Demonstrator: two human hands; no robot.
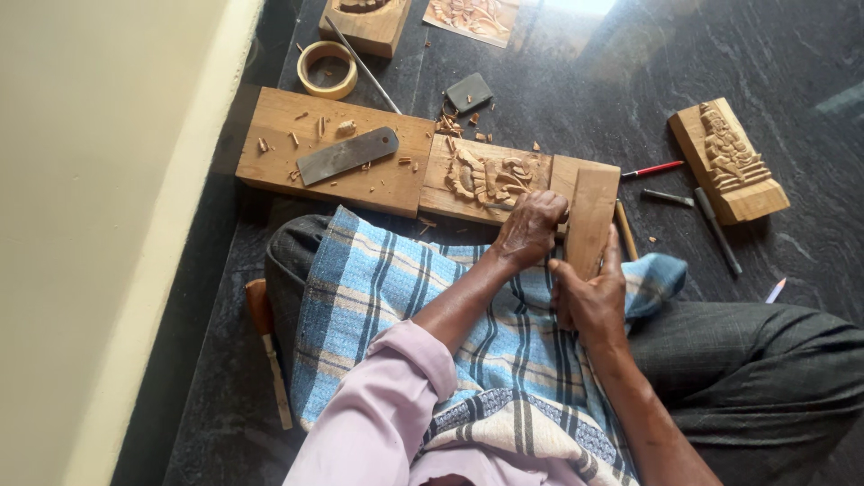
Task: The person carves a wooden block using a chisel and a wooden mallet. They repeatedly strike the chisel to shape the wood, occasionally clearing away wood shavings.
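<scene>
the left hand (531, 227) is fisted around a small carving tool, mostly hidden, at the edge of the carved wooden panel (486, 177) lying on the plank (297, 135) on the dark floor (765, 54). the right hand (592, 297) grips an upright wooden mallet block (591, 219) just beside it.

The dark stone floor (792, 54) lies open at the upper right. Right of the wooden mallet (591, 220), a red pencil (652, 168), two dark tools (717, 231) and a carved block (729, 160) crowd the way. Left of the carved panel (486, 177), the board (279, 135) carries a flat file (347, 155) and chips (scattered loosely); a tape roll (328, 69) sits beyond.
</scene>
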